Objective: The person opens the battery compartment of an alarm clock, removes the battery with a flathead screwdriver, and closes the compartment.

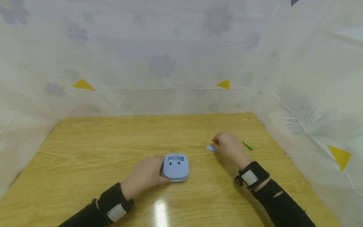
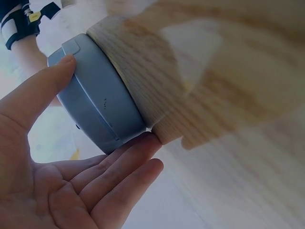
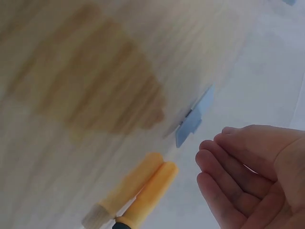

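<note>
Right wrist view: right hand (image 3: pixel 255 174), fingers loosely bent, gripping nothing. Pale-blue flat rectangular plastic plate (image 3: pixel 196 116): on the table (image 1: pixel 113 135), just beyond the fingertips, apart; head view shows long axis roughly left-right, right hand nearer. Farther left: left hand (image 1: pixel 146 172), gripping pale-blue rounded-square plastic case (image 1: pixel 175 171).

From my remote seat I can't read the tiny marks on the side of the box (image 2: pixel 93 95), the right hand (image 1: pixel 229 146) hides part of the flat cover (image 1: pixel 211 148) from the head camera, a thin sliver (image 1: pixel 248 154) beside that hand is too small to identify, and the bottom edge crops both sleeves (image 1: pixel 283 205).
</note>
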Demonstrator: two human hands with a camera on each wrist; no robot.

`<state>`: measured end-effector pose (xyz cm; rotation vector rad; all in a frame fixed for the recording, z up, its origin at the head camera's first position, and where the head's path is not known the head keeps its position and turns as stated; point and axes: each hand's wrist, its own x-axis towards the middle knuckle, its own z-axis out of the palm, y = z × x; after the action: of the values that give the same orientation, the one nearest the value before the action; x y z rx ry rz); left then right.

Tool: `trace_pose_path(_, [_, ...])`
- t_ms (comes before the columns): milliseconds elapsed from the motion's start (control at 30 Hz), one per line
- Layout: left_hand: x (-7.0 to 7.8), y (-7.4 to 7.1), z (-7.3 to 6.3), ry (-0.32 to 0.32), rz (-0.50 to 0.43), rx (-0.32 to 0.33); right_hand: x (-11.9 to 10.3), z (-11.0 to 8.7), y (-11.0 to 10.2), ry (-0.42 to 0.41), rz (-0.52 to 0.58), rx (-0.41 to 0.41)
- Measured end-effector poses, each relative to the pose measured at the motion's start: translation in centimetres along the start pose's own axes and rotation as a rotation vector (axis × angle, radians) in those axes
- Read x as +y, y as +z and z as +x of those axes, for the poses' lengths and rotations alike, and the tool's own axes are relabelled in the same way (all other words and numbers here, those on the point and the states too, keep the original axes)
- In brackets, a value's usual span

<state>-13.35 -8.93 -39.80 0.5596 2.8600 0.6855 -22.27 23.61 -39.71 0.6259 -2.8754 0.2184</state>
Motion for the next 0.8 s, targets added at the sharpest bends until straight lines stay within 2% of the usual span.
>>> trace_pose_path(300, [0.09,-0.05,-0.08,0.000,-0.021,0.004,-0.20,0.04,0.17,-0.017,-0.008,-0.052])
trace_pose_path(500, [0.15,-0.10,-0.13,-0.001,0.000,0.005,-0.22,0.06,0.50,-0.018,-0.008,-0.097])
trace_pose_path(800, [0.10,-0.08,-0.12,-0.005,0.002,0.003,-0.10,-0.14,0.53,-0.008,0.001,-0.110])
